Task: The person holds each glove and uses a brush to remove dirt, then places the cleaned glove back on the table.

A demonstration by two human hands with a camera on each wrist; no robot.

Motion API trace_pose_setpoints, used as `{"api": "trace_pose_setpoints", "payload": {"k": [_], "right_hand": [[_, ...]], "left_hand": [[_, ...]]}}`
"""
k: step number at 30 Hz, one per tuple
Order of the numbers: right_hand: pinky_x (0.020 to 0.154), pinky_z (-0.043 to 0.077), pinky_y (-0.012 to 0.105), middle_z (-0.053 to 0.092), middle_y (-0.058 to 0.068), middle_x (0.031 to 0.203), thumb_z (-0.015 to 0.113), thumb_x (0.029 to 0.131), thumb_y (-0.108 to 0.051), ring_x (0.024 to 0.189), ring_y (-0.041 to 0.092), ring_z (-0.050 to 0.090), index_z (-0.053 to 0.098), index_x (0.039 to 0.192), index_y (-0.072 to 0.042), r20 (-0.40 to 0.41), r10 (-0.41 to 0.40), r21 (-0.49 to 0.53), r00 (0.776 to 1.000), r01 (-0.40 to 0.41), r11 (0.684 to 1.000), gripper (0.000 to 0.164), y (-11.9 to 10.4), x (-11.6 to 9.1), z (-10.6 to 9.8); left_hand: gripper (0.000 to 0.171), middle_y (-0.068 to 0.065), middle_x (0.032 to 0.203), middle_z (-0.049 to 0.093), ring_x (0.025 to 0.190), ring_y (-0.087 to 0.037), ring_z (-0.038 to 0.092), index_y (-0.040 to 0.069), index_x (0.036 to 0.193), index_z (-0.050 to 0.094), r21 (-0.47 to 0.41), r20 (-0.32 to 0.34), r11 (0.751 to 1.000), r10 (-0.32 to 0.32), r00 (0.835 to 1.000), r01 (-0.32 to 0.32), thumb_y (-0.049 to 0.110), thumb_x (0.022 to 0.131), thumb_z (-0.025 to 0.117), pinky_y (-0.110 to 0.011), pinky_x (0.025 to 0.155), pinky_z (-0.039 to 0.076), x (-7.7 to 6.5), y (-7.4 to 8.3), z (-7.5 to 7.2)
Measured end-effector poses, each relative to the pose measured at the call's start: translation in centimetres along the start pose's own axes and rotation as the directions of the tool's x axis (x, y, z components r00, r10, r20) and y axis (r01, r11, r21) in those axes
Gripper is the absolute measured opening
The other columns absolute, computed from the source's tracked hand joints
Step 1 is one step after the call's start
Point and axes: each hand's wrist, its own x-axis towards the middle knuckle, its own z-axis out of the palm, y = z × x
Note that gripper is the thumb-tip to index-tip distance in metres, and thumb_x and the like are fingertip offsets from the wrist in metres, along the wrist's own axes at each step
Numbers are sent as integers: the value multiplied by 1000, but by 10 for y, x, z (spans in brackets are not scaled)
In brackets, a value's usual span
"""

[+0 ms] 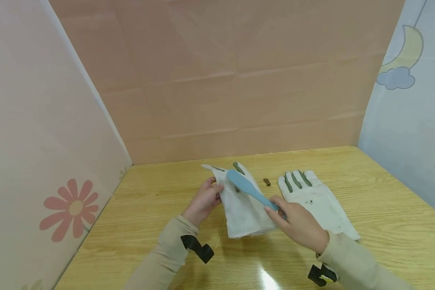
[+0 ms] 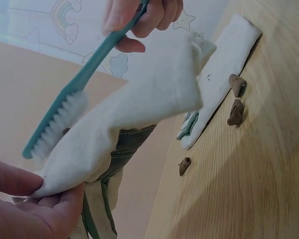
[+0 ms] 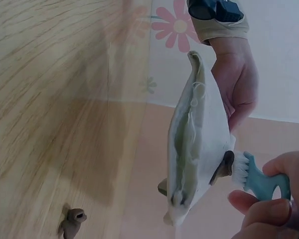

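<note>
My left hand [image 1: 204,198] pinches a white cloth work glove [image 1: 244,217] by one side, thumb on top and fingers beneath, holding it tilted above the table. Green strips run along the glove's fingers. In my right hand [image 1: 300,225] is a blue-green brush [image 1: 249,188], gripped by its handle. Its white bristles [image 2: 60,124] face the glove cloth in the left wrist view. A dark brown lump [image 3: 223,168] sits on the glove beside the bristles in the right wrist view. Whether the bristles touch the cloth is hard to tell.
A second white glove [image 1: 320,201] with green strips and small dark spots lies flat at the right. Small brown curled pieces lie on the wooden table [image 1: 141,229], one [image 1: 266,182] between the two gloves, others [image 2: 236,112] near the flat glove. Fabric walls surround the table.
</note>
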Motion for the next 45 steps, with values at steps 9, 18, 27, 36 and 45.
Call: {"api": "trace_pose_setpoints", "payload": {"k": [9,18,27,36,45], "right_hand": [[41,27,19,33,-11,53,49,98,-26,42,-2,22,56,100,-14,9,44,-19,999,-44,999,14,8,-5,-3],[42,30,19,35,-11,54,42,100,-24,43,-2,25,52,97,-11,-22,11,40,1000,-10,999,16,4,-1,-4],[43,26,18,31,-11,55,46,99,-25,44,-2,21,55,104,-13,-2,-6,27,1000,6,1000,16,-2,6,3],[42,26,18,32,-11,52,47,98,-31,43,-1,22,55,108,-14,37,80,-20,996,-80,997,21,5,0,1],[40,26,18,29,-10,52,46,98,-35,42,-1,22,53,95,-14,105,122,-42,987,-119,992,22,14,-7,-4]], "left_hand": [[37,-26,121,59,81,-5,62,-3,134,35,-14,-32,1000,0,999,0,5,98,38,-22,73,49,2,1,-3],[35,-17,109,64,79,-5,62,-3,132,36,-15,-37,1000,0,999,0,5,98,40,-22,72,48,2,0,-2],[35,-21,115,63,80,-4,62,-3,131,36,-15,-10,1000,10,1000,-10,7,98,40,-21,72,49,2,-2,-1],[38,-25,124,56,86,-7,61,-3,135,33,-37,-43,999,15,999,-16,4,98,37,-23,76,49,2,-1,-3],[40,-25,131,52,95,-10,61,-2,138,31,-34,-34,999,9,999,-10,6,99,36,-25,81,49,2,-1,-5]]}}
